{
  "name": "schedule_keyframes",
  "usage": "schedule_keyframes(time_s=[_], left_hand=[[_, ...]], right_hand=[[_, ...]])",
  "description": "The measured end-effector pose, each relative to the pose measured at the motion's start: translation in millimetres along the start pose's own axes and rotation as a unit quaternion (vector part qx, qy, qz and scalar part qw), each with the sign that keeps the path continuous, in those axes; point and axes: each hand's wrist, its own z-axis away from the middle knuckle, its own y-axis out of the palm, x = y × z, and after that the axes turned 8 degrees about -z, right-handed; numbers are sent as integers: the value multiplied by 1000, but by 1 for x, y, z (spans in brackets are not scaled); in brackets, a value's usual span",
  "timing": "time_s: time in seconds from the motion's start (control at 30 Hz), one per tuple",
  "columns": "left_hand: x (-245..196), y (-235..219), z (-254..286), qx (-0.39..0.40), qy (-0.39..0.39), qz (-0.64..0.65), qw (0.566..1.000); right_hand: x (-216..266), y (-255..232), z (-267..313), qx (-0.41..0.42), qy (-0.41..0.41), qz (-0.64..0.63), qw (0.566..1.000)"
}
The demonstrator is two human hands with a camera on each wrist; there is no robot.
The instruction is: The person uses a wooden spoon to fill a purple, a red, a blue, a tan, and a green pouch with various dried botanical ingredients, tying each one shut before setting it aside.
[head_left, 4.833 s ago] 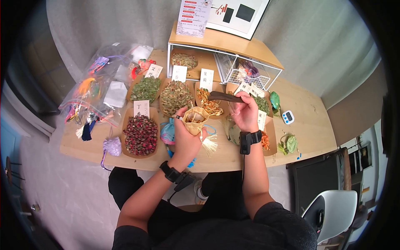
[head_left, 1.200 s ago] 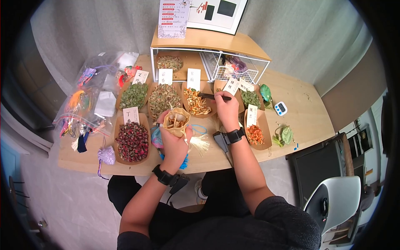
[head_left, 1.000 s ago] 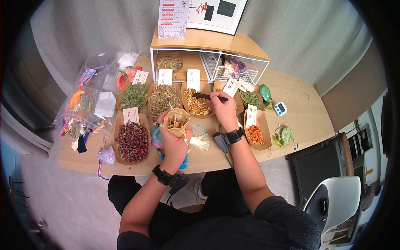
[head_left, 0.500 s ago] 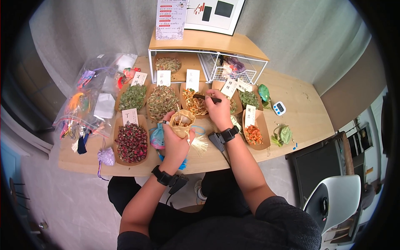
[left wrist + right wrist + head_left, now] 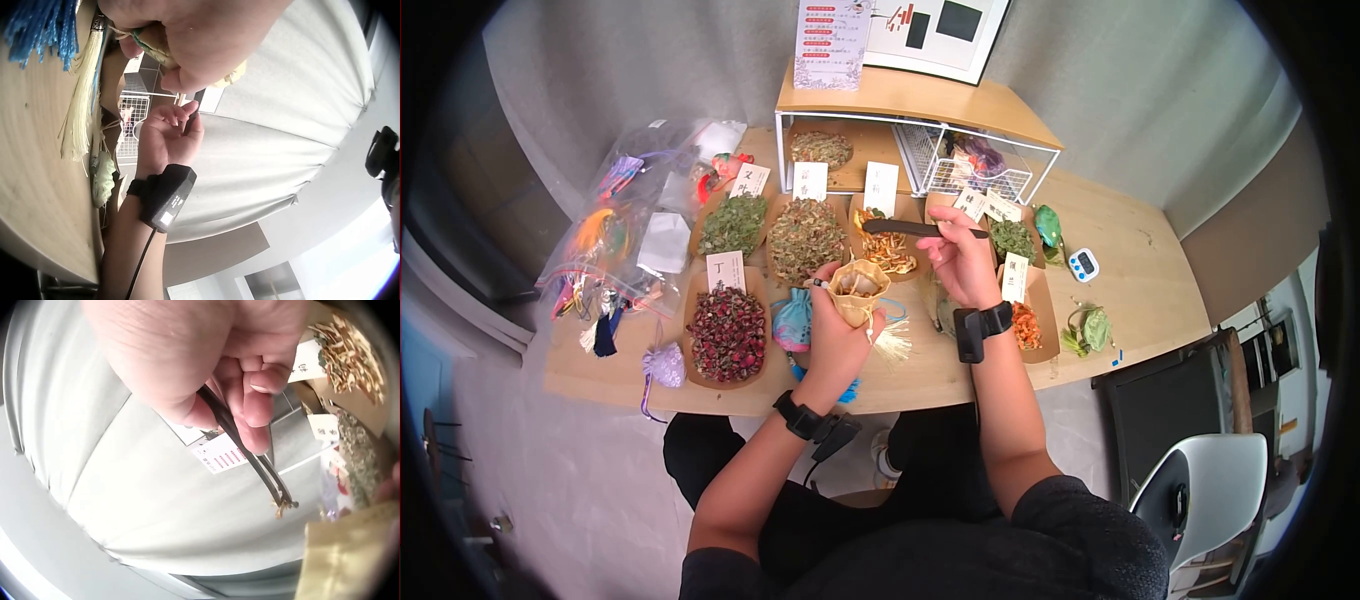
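While grey curtain (image 5: 1135, 80) hangs behind wooden table (image 5: 1145, 290), left hand (image 5: 842, 335) clamps fingers on yellow pouch (image 5: 859, 300), right hand (image 5: 967, 265) on tweezers (image 5: 905, 229).

My small drawstring cloth pouch (image 5: 859, 285) is pale yellow, and my long slim tweezers (image 5: 247, 453) are plain dark brown, near black. My short sleeves (image 5: 1065, 510) are charcoal. The long stringy tassel (image 5: 81, 100) is cream; the fringed one (image 5: 42, 28) beside it is bright blue. I see deep crimson in the dried rosebuds (image 5: 727, 335), flecked with green, vivid orange in the dried petals (image 5: 1026, 325), and golden yellow mixed with white in the thin dried strips (image 5: 350, 356). The soft gathered pouch (image 5: 792, 320) is turquoise, patched with pink. Black characters mark the white rectangular card (image 5: 882, 188); red bars stripe the pale lilac printed sheet (image 5: 831, 45).
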Motion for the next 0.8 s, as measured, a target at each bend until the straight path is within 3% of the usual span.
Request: schedule_keyframes(time_s=[0.07,0.27,0.37,0.47,0.57,0.7,0.8], left_hand=[[2,0,0,-3,-4,10,1000],[8,2,-2,-31,-9,28,999],[1,0,-1,-38,-12,19,999],[-2,-1,0,-35,-13,7,999],[-2,-2,0,-32,-14,-1,999],[-3,-2,0,-29,-18,1,999],[0,-2,0,-33,-13,-3,999]], right_hand=[[3,-2,3,45,35,-69,996],[5,2,6,97,72,45,992],[3,2,5,98,34,23,994],[1,5,2,-26,-56,37,997],[-3,2,-4,-192,-64,239,950],[-15,-8,-7,-218,-144,408,875],[-17,-9,-7,-230,-121,473,842]])
